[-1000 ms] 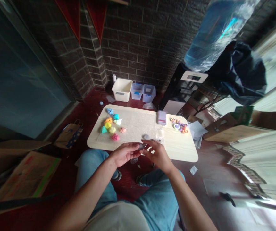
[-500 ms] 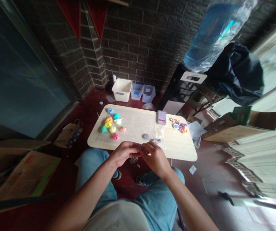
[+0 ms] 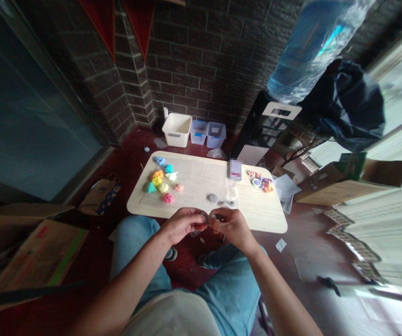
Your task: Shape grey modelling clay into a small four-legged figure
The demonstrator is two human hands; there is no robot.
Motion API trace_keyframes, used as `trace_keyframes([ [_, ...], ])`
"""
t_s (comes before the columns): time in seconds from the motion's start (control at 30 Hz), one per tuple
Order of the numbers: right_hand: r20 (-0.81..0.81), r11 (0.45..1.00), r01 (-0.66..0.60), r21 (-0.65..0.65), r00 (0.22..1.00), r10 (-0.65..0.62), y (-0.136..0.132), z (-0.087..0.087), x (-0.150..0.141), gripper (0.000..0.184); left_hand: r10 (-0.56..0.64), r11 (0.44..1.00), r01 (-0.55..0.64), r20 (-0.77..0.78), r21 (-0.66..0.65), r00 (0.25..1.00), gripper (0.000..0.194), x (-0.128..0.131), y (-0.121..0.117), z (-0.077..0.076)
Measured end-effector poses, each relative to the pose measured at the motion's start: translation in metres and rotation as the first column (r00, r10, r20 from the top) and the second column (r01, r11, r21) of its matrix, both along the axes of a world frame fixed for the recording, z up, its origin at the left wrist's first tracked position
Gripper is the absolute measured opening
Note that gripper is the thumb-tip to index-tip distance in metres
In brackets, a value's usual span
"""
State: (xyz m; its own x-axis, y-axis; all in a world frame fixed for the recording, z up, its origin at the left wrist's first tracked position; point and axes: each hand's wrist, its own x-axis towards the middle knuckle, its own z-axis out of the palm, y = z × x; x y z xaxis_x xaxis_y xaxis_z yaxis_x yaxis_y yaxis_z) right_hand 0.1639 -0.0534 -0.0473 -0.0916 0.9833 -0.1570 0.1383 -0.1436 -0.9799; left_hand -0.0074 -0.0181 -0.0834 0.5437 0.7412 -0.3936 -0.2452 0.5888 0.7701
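Note:
Just past the table's near edge, my left hand point(image 3: 186, 225) and my right hand point(image 3: 231, 227) meet fingertip to fingertip. Both are closed in a pinch on a small piece of grey clay point(image 3: 208, 218), mostly hidden by the fingers. On the table point(image 3: 257, 215) beyond them lies a round grey clay lump point(image 3: 212, 198), with small grey clay bits point(image 3: 226, 203) to its right. Several coloured clay lumps are grouped at the left, among them a pink one point(image 3: 168, 198), a teal-green one point(image 3: 151, 187) and an orange one point(image 3: 158, 174).
Colourful shaped clay pieces point(image 3: 266, 184) and a small card-like item point(image 3: 236, 170) are on the table's right part. Behind it stand a white bin point(image 3: 177, 137), two clear boxes and a water dispenser point(image 3: 250, 126). Cardboard boxes point(image 3: 348, 182) flank both sides.
My right hand has shifted slightly right and turned, its fingers now more bent. My left hand stays nearly in place. The grey clay shows a little more between the fingertips.

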Motion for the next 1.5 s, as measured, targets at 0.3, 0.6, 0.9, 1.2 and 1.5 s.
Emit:
trace_keyframes([
  [0.3, -0.39, 0.956, 0.259, -0.14, 0.873, -0.294, 0.001, 0.025, 0.05, 0.023, 0.236, 0.962, -0.183, -0.286, 0.2, 0.929, 0.026, 0.002, 0.025, -0.043],
  [0.6, -0.378, 0.863, 0.462, -0.204, 0.776, -0.505, 0.006, -0.034, 0.067, 0.039, 0.202, 0.938, 0.059, -0.679, 0.342, 0.706, 0.032, 0.037, 0.086, -0.11],
  [0.9, -0.229, 0.843, 0.506, -0.182, 0.812, -0.537, 0.011, -0.082, 0.041, 0.045, 0.245, 0.928, 0.051, -0.707, 0.37, 0.663, 0.035, 0.032, 0.095, -0.114],
  [1.2, 0.053, 0.896, 0.415, 0.161, 0.903, -0.427, 0.004, -0.07, -0.012, 0.018, 0.142, 0.989, -0.125, -0.248, 0.082, 0.958, 0.053, 0.05, 0.036, -0.061],
  [1.5, 0.124, 0.874, 0.333, 0.355, 0.91, -0.397, 0.003, -0.032, -0.033, 0.029, 0.245, 0.967, -0.225, 0.202, -0.117, 0.948, 0.034, 0.044, -0.012, -0.027],
])
